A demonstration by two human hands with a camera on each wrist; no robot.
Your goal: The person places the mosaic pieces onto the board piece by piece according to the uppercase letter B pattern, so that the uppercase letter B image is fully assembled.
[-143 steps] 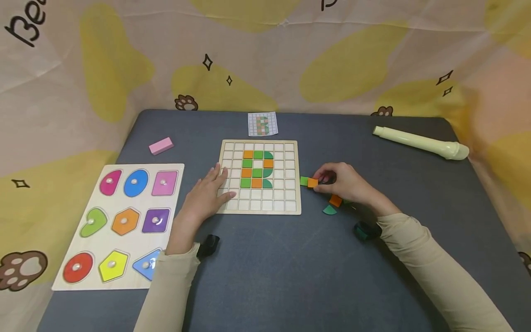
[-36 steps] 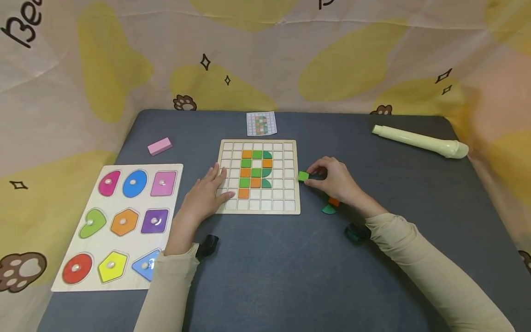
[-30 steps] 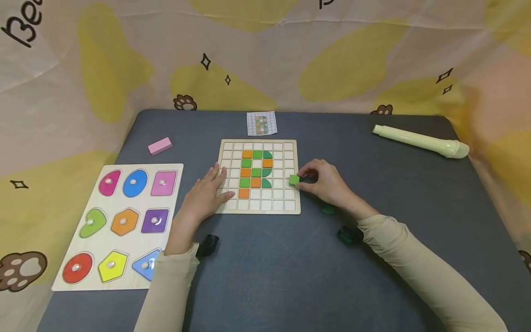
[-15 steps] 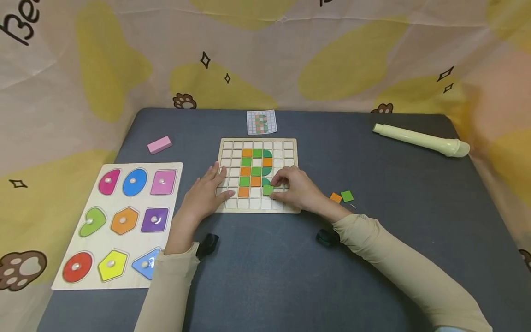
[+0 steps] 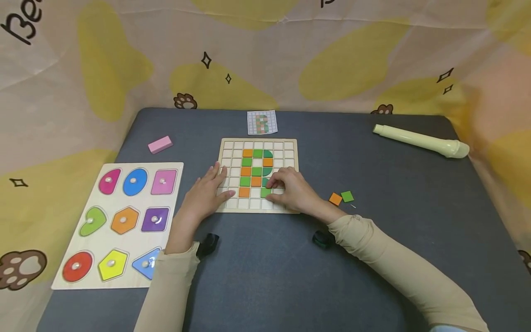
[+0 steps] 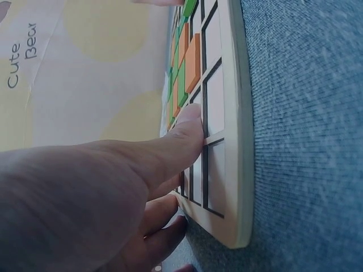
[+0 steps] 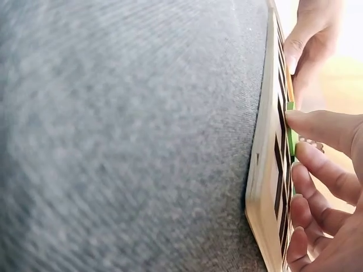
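Note:
A wooden grid board (image 5: 289, 204) carries orange, green and dark green tiles in several rows. My left hand (image 5: 203, 193) rests on its left edge, fingers extended; in the left wrist view the thumb (image 6: 184, 136) lies over the grid cells. With thumb and fingertips my right hand (image 5: 296, 190) pinches a green square tile (image 5: 264, 193) at the pattern's lower right, below a dark green curved tile. In the right wrist view this green tile (image 7: 291, 136) sits at the board's surface between thumb and index finger. The fingers partly cover both tiles.
Right of the board lie a loose orange tile (image 5: 335, 198) and a green tile (image 5: 347, 196). A printed pattern card (image 5: 262, 122) is behind the board. A knobbed shape puzzle (image 5: 138, 197) and a pink block (image 5: 160, 145) lie left; a pale green tube (image 5: 421, 141) lies back right.
An orange tile has been added at the pattern's lower left. My right hand has carried a green tile from beside the board leftward onto the grid. My left hand has stayed put.

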